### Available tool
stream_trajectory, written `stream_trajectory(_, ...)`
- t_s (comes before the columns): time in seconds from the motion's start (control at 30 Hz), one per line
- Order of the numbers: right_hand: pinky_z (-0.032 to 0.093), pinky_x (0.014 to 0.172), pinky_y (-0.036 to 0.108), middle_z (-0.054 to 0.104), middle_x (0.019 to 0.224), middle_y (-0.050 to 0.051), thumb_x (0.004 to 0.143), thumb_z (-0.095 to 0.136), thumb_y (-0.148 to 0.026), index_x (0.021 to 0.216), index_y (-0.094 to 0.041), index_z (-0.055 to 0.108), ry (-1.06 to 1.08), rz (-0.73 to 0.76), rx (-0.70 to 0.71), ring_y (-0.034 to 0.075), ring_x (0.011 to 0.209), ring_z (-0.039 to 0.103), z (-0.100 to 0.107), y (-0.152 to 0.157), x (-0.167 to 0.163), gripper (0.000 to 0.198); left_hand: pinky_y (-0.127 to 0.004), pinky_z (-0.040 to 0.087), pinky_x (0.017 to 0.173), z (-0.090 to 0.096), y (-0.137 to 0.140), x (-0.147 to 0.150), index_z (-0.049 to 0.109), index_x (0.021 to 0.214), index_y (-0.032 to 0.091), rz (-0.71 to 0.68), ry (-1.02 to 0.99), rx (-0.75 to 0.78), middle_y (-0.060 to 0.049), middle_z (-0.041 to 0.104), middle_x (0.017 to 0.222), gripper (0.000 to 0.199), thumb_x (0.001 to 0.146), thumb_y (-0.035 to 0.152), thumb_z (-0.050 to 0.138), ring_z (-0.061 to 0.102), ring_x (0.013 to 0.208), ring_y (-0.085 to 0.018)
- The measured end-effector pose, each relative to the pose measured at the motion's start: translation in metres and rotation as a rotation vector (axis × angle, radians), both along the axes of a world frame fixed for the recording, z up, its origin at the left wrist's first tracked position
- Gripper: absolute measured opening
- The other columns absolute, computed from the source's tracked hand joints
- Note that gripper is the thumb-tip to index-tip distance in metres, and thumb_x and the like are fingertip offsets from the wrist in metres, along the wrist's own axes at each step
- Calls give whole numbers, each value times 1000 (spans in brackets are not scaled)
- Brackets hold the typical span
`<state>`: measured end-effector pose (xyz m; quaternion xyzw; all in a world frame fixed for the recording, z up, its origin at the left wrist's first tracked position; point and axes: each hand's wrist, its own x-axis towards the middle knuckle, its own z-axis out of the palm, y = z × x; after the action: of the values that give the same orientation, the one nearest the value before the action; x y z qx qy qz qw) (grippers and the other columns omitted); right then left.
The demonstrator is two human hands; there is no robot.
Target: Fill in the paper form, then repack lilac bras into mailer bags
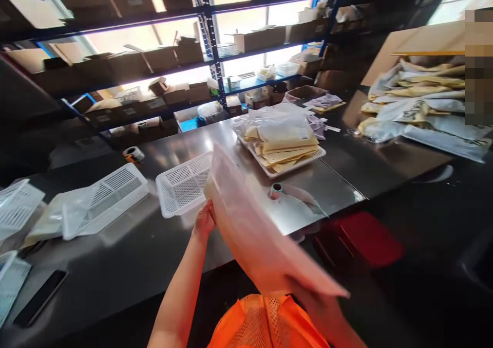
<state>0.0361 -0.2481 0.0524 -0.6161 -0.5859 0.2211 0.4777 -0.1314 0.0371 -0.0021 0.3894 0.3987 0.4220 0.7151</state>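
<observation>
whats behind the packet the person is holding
Behind the packet, part of a white perforated basket and the metal table show past its edges; the basket's right end and whatever lies directly behind are covered.

Metal table (pixel 127 271); on it white baskets (pixel 185 196), tray (pixel 274 174), phone (pixel 40 297).

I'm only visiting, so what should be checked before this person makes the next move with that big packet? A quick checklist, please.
1. Left grip on the packet: ok, fingers at its edge.
2. Right grip closed firmly at the packet's lower end: cannot tell, blurred and partly hidden.
3. Packet lying flat on the table: not ok, held up and tilted.
4. Whole middle basket visible: not ok, the packet covers its right end.
5. Phone away from the packet: ok, far left.
6. Packet's contents: cannot tell.
</observation>
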Motion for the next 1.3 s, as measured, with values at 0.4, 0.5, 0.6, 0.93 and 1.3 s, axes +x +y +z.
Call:
stream_trajectory(0.4, 59, 75, 44, 73, 106, 15, 61, 76, -50, 101, -21, 73, 862, -391, -183, 33, 91, 71, -29, 36, 23, 49, -32, 57, 81, 6, 16, -82, 69, 97, 21, 124, -239, -15, -4, 76, 95, 57, 49, 39, 93, 70, 94, -24)
stream_trajectory(0.5, 56, 86, 40, 72, 111, 14, 62, 81, -48, 106, -18, 73, 719, -263, -313, 32, 102, 68, -19, 44, 20, 54, -31, 57, 78, 9, 28, -90, 69, 96, 21, 52, -225, -10, -3, 76, 92, 55, 50, 40, 92, 70, 90, -23)
stream_trajectory(0.6, 53, 93, 41, 68, 121, 14, 62, 83, -48, 116, -19, 70, 571, -201, -419, 32, 111, 64, -9, 59, 18, 63, -32, 58, 77, 13, 42, -90, 69, 94, 20, -83, -193, -15, -4, 76, 90, 53, 49, 39, 92, 71, 85, -23)
stream_trajectory(0.93, 52, 91, 40, 49, 143, 14, 70, 76, -48, 141, -22, 47, 422, -291, -277, 27, 115, 59, -43, 166, 26, 81, -41, 59, 62, 25, 82, -36, 72, 94, 13, -679, 9, -181, -15, 74, 84, 45, 52, 12, 88, 72, 71, -34)
stream_trajectory(1.3, 55, 63, 25, 64, 60, 1, 71, 79, -34, 69, -13, 65, 805, -208, -707, 13, 59, 63, -138, 145, 51, 25, -48, 56, 79, -17, 116, 22, 69, 93, 15, -614, 449, -73, -12, 71, 84, 50, 46, 7, 86, 68, 92, -37)
